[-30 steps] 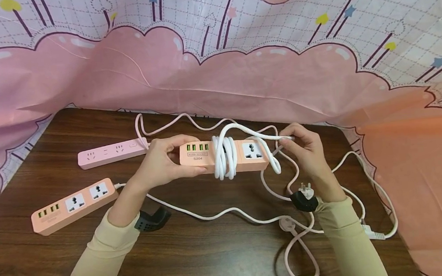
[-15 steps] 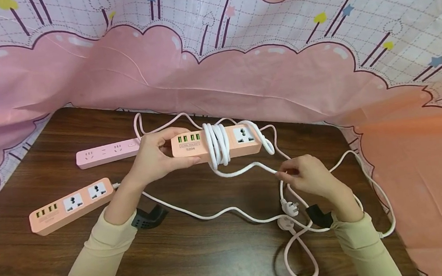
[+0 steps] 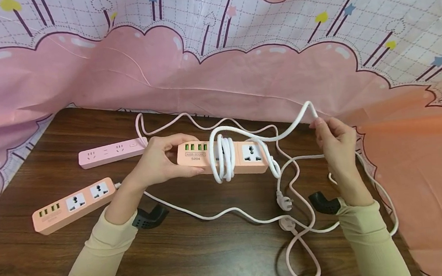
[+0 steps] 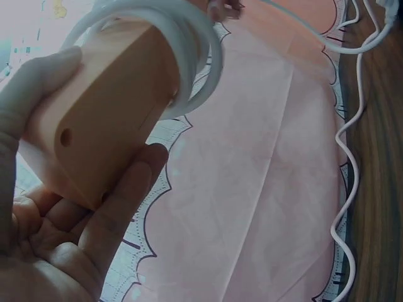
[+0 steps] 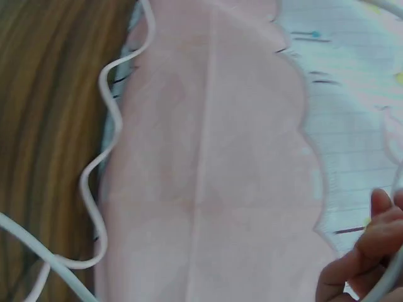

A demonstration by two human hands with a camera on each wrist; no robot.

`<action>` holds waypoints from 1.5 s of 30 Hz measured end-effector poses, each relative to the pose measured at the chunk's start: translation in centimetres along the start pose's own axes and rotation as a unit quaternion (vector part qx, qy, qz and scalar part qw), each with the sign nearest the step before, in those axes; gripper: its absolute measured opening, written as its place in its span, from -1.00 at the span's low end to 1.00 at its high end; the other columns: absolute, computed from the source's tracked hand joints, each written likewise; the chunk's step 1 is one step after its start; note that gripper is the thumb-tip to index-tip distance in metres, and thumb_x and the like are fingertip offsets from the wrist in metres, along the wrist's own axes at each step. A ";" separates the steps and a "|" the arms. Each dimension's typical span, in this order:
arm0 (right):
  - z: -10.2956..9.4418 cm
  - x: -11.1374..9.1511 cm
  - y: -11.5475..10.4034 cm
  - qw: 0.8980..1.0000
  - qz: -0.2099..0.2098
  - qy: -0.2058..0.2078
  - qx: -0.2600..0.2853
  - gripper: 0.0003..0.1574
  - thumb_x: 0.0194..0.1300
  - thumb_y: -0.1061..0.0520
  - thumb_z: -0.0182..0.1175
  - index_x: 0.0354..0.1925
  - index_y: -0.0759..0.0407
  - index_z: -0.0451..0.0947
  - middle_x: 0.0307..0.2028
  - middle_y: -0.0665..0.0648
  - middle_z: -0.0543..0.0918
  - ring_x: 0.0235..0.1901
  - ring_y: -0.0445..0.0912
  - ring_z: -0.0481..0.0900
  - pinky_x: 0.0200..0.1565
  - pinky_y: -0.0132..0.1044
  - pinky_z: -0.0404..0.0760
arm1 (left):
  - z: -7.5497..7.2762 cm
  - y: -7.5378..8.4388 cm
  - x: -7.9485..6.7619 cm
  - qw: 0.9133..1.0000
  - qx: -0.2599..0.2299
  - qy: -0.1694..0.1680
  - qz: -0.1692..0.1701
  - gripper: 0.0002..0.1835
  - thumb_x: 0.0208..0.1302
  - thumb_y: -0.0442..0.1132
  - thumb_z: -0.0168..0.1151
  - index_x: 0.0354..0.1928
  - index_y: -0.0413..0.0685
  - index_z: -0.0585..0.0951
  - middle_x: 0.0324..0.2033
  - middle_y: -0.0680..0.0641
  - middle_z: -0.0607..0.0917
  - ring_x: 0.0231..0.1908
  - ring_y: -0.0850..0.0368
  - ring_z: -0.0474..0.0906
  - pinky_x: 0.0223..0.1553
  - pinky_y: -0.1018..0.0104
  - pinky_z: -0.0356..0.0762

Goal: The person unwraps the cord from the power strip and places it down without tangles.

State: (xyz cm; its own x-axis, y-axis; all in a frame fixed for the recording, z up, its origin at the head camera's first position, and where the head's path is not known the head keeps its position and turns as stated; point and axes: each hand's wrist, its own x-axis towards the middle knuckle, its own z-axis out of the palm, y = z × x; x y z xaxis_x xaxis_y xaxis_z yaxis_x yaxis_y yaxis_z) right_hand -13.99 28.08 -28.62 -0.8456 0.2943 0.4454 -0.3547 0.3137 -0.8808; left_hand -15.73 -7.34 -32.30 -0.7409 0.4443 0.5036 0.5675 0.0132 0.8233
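Note:
My left hand (image 3: 163,159) grips the left end of a peach power strip (image 3: 239,169), raised over the table with its USB ports and one socket facing up. Several turns of its white cord (image 3: 227,157) wrap round the strip's middle. In the left wrist view the thumb lies on one face of the power strip (image 4: 119,100) and the fingers curl under it. My right hand (image 3: 337,141), farther right, pinches the cord, which runs from the wraps in a raised curve. In the right wrist view only part of the right hand (image 5: 365,251) shows at the lower right corner.
A second peach power strip (image 3: 75,206) lies at the left, and a pink power strip (image 3: 112,153) behind it. A white plug (image 3: 284,201) and a pale pink plug (image 3: 287,224) sit right of centre among crossing cords. A patterned cloth (image 3: 216,81) hangs behind the table (image 3: 200,262).
My right hand dipped below the strip, then rose outward to the right, drawing the cord over the strip's front. The left hand keeps its grip; the strip dips slightly. The white plug has shifted.

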 end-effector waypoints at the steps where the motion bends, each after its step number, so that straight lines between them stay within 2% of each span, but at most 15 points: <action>1: -0.2 0.0 -0.4 0.998 -0.007 -0.006 0.066 -0.73 0.32 0.31 0.09 -0.49 0.41 0.56 -0.77 0.00 0.34 -0.75 -0.23 0.19 -0.70 -0.48 0.09 | 0.0 -0.1 0.0 1.000 0.009 -0.001 0.000 -0.48 -0.31 -0.43 0.56 -0.14 -0.27 0.63 -0.33 -0.10 0.70 -0.42 0.21 0.55 -0.46 0.42 0.53; 2: -0.4 -0.1 -0.7 0.992 -0.023 -0.020 0.124 -0.73 0.32 0.35 0.06 -0.50 0.43 0.55 -0.76 0.04 0.34 -0.73 -0.20 0.18 -0.68 -0.46 0.07 | 0.0 -0.2 0.0 1.000 0.017 -0.001 -0.001 -0.48 -0.30 -0.42 0.56 -0.15 -0.26 0.63 -0.34 -0.09 0.70 -0.41 0.22 0.55 -0.45 0.42 0.53; 4: -1.1 -0.4 -1.1 0.973 -0.058 -0.077 0.208 -0.74 0.31 0.43 0.01 -0.50 0.48 0.52 -0.74 0.09 0.34 -0.71 -0.15 0.15 -0.63 -0.41 0.05 | 0.1 -0.5 0.0 1.000 0.026 0.004 -0.009 -0.48 -0.30 -0.40 0.57 -0.14 -0.24 0.63 -0.34 -0.07 0.70 -0.40 0.22 0.54 -0.44 0.43 0.52; 7: -2.5 -0.9 -1.2 0.937 -0.093 -0.207 0.266 -0.79 0.28 0.52 -0.05 -0.44 0.56 0.50 -0.68 0.12 0.39 -0.66 -0.12 0.14 -0.58 -0.35 0.05 | 0.2 -1.0 0.1 1.000 0.015 0.017 -0.019 -0.47 -0.30 -0.44 0.56 -0.14 -0.28 0.62 -0.35 -0.10 0.69 -0.42 0.22 0.54 -0.46 0.43 0.53; 12: -5.3 -1.5 -0.9 0.898 -0.132 -0.373 0.195 -0.77 0.22 0.56 0.00 -0.32 0.44 0.58 -0.46 0.11 0.60 -0.53 -0.16 0.37 -0.53 -0.41 0.29 | -0.1 -1.1 0.2 0.998 0.004 0.054 -0.011 -0.45 -0.35 -0.51 0.55 -0.14 -0.33 0.62 -0.34 -0.15 0.68 -0.46 0.21 0.55 -0.46 0.43 0.54; 16: -7.2 -1.3 -0.3 0.856 -0.166 -0.474 0.126 -0.66 0.10 0.63 0.04 -0.29 0.35 0.58 -0.45 0.08 0.58 -0.49 -0.17 0.42 -0.53 -0.38 0.35 | -0.7 -1.0 0.3 0.995 0.021 0.092 -0.022 -0.44 -0.35 -0.53 0.55 -0.13 -0.34 0.61 -0.31 -0.18 0.67 -0.50 0.26 0.54 -0.50 0.45 0.53; 17: -7.6 -1.3 -0.1 0.847 -0.168 -0.493 0.106 -0.61 0.05 0.67 0.04 -0.29 0.32 0.58 -0.47 0.07 0.55 -0.51 -0.16 0.39 -0.55 -0.37 0.32 | -1.0 -1.0 0.3 0.994 0.024 0.101 -0.026 -0.44 -0.35 -0.53 0.54 -0.13 -0.35 0.61 -0.31 -0.19 0.67 -0.50 0.27 0.53 -0.52 0.46 0.53; 18: -8.0 -1.4 0.1 0.843 -0.164 -0.507 0.076 -0.55 0.00 0.69 0.05 -0.30 0.26 0.57 -0.49 0.05 0.53 -0.53 -0.17 0.37 -0.56 -0.36 0.32 | -1.2 -1.0 0.3 0.993 0.031 0.111 -0.030 -0.44 -0.34 -0.54 0.54 -0.12 -0.35 0.61 -0.30 -0.20 0.67 -0.51 0.28 0.52 -0.53 0.48 0.52; 21: -9.0 -1.9 0.6 0.846 -0.154 -0.506 -0.065 -0.45 -0.05 0.65 0.13 -0.35 0.03 0.56 -0.53 -0.09 0.51 -0.55 -0.25 0.38 -0.54 -0.42 0.34 | -1.9 -0.9 0.2 0.989 0.040 0.138 -0.038 -0.44 -0.33 -0.57 0.52 -0.11 -0.37 0.61 -0.31 -0.19 0.66 -0.51 0.29 0.51 -0.56 0.50 0.50; 24: -9.4 -2.4 1.7 0.844 -0.145 -0.477 -0.197 -0.55 0.02 0.50 0.24 -0.41 -0.08 0.55 -0.54 -0.21 0.50 -0.54 -0.34 0.37 -0.53 -0.48 0.35 | -2.5 -0.6 0.2 0.987 0.044 0.153 -0.039 -0.46 -0.31 -0.57 0.51 -0.12 -0.36 0.62 -0.31 -0.11 0.65 -0.51 0.28 0.52 -0.56 0.51 0.50; 26: -9.5 -2.6 2.6 0.844 -0.142 -0.456 -0.245 -0.64 0.03 0.42 0.28 -0.45 -0.07 0.56 -0.54 -0.23 0.51 -0.54 -0.38 0.36 -0.53 -0.50 0.33 | -2.7 -0.4 0.2 0.986 0.040 0.157 -0.039 -0.47 -0.30 -0.57 0.51 -0.13 -0.36 0.62 -0.32 -0.04 0.65 -0.50 0.27 0.52 -0.56 0.51 0.51; 30: -9.7 -2.9 4.6 0.839 -0.150 -0.435 -0.290 -0.75 0.02 0.35 0.32 -0.50 -0.02 0.58 -0.55 -0.27 0.50 -0.54 -0.40 0.33 -0.54 -0.50 0.31 | -2.8 0.1 0.2 0.986 0.036 0.161 -0.037 -0.48 -0.31 -0.57 0.51 -0.14 -0.37 0.62 -0.33 0.07 0.65 -0.50 0.28 0.54 -0.54 0.51 0.52; 33: -9.8 -3.2 5.8 0.835 -0.134 -0.431 -0.316 -0.81 0.04 0.31 0.33 -0.51 0.01 0.60 -0.59 -0.27 0.48 -0.59 -0.41 0.30 -0.58 -0.47 0.31 | -2.8 0.3 0.2 0.985 0.032 0.163 -0.035 -0.48 -0.33 -0.58 0.51 -0.15 -0.38 0.62 -0.34 0.11 0.65 -0.51 0.30 0.54 -0.55 0.52 0.51; 40: -10.9 -4.0 7.9 0.810 -0.005 -0.456 -0.368 -0.91 0.10 0.21 0.33 -0.49 0.09 0.58 -0.65 -0.18 0.50 -0.66 -0.36 0.34 -0.57 -0.40 0.35 | -2.8 0.5 0.2 0.986 0.026 0.160 -0.038 -0.49 -0.32 -0.59 0.51 -0.16 -0.39 0.62 -0.33 0.14 0.65 -0.51 0.30 0.53 -0.55 0.52 0.50; 45: -11.5 -4.7 9.2 0.799 0.040 -0.456 -0.390 -0.88 0.06 0.20 0.35 -0.51 0.07 0.57 -0.66 -0.12 0.52 -0.66 -0.33 0.36 -0.57 -0.38 0.36 | -2.8 0.7 0.2 0.986 0.023 0.159 -0.038 -0.49 -0.32 -0.59 0.50 -0.16 -0.40 0.62 -0.35 0.15 0.65 -0.51 0.31 0.53 -0.55 0.53 0.50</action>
State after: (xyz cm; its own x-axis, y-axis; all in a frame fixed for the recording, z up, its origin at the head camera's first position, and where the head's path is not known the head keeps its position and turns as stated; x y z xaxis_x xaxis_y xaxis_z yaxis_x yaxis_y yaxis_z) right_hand -8.72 39.97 -36.97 -0.9180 -0.3280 -0.2231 -0.2302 0.8985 -0.3738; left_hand -16.46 -9.72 -30.87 -0.8525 0.1379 0.5041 0.5169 0.0799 0.8523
